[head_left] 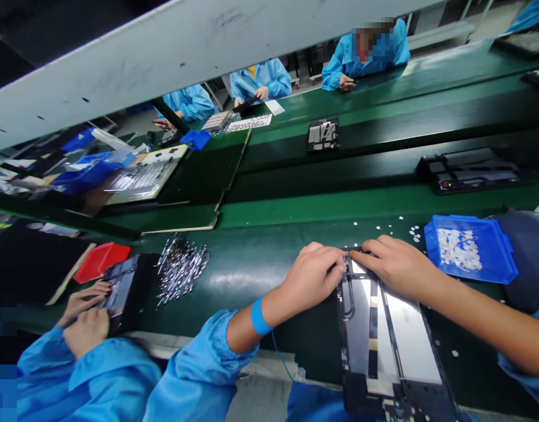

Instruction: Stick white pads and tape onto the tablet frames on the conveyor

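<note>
An opened tablet (412,340) lies on the bench in front of me, showing silver battery panels and black flex cables. My left hand (316,272) is at its top left corner, fingers bent and pressed together. My right hand (395,264) comes across from the right, its index finger extended along the top edge and its fingertips close to my left ones. Whatever may be between the fingertips is too small to tell. A blue wrist strap (261,317) circles my left wrist. Small white pieces (414,233) lie scattered just beyond my right hand.
A blue tray (500,258) holding white bits stands at right. Left lie a pile of small metal parts (181,269) and a red tray (98,261). A co-worker's hands (88,328) work on another device (120,290). Further devices (323,135) sit across the green bench (273,214).
</note>
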Demonstrator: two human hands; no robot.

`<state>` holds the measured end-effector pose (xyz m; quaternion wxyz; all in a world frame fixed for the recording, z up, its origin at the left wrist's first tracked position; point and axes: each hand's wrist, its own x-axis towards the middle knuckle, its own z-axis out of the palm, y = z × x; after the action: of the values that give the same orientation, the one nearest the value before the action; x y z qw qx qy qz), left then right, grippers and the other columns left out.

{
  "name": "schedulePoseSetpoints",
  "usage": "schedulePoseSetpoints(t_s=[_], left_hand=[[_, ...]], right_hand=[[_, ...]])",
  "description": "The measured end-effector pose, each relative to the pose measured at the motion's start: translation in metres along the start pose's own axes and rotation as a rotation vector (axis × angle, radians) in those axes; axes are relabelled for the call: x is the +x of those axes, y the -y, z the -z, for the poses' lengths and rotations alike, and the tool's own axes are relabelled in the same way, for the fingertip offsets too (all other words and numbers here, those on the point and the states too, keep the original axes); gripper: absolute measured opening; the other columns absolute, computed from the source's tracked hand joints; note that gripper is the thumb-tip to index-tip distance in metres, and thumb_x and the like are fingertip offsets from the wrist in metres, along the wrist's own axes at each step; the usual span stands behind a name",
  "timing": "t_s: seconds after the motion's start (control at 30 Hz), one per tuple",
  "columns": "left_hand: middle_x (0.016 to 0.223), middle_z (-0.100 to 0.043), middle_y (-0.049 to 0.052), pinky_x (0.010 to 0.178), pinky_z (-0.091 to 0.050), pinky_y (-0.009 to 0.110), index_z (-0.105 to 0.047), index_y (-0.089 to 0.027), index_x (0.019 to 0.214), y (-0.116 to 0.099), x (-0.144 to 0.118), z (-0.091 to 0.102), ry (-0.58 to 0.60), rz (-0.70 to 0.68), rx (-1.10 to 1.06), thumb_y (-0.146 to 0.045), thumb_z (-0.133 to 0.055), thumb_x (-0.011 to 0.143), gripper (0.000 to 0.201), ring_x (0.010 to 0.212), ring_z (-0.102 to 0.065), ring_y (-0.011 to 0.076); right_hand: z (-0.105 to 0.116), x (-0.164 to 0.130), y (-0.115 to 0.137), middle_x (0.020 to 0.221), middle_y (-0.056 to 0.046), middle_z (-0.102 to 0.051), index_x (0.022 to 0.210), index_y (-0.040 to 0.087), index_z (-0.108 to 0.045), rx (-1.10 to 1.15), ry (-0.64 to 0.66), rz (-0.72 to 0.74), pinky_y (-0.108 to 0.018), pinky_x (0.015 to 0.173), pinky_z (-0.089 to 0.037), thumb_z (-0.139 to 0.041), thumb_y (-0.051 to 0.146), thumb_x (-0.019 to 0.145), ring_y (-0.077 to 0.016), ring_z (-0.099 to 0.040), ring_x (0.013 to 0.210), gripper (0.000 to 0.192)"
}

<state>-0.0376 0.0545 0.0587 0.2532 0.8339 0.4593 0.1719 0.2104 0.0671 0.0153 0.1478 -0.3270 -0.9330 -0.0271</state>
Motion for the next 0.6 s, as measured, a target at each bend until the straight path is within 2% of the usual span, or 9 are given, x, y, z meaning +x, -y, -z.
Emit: schedulePoseSetpoints(t_s=[0.07, 0.17, 0.6], left_hand=[[0.101, -0.076, 0.003, 0.093, -0.050, 0.036, -0.068, -0.022, 0.085, 0.004, 0.007, -0.001, -0.045, 0.070, -0.135, -0.015, -0.059, 0.096, 0.015, 0.098, -0.068, 0.0203], [0.091, -0.070, 0.003, 0.088, -0.050, 0.033, -0.070, -0.022, 0.083, 0.009, 0.018, -0.006, -0.041, 0.132, -0.179, -0.015, -0.063, 0.092, 0.014, 0.093, -0.065, 0.0199], [0.086, -0.066, 0.003, 0.086, -0.049, 0.034, -0.067, -0.021, 0.079, 0.009, 0.028, -0.017, -0.043, 0.189, -0.106, -0.014, -0.061, 0.093, 0.016, 0.091, -0.063, 0.0202]], right_hand=[[-0.001, 0.000, -0.001, 0.108, -0.011, -0.068, 0.135, 0.021, -0.068, 0.017, 0.007, -0.004, -0.034, 0.078, -0.043, -0.053, 0.012, 0.099, -0.0227, -0.054, 0.090, 0.040], [-0.004, -0.001, -0.002, 0.107, -0.010, -0.068, 0.135, 0.021, -0.068, 0.039, 0.011, -0.008, -0.035, 0.078, -0.042, -0.051, 0.010, 0.100, -0.0226, -0.052, 0.089, 0.041], [-0.006, -0.001, -0.002, 0.104, -0.010, -0.067, 0.131, 0.021, -0.070, 0.051, -0.045, -0.021, -0.034, 0.071, -0.036, -0.059, 0.010, 0.094, -0.0221, -0.049, 0.086, 0.041]])
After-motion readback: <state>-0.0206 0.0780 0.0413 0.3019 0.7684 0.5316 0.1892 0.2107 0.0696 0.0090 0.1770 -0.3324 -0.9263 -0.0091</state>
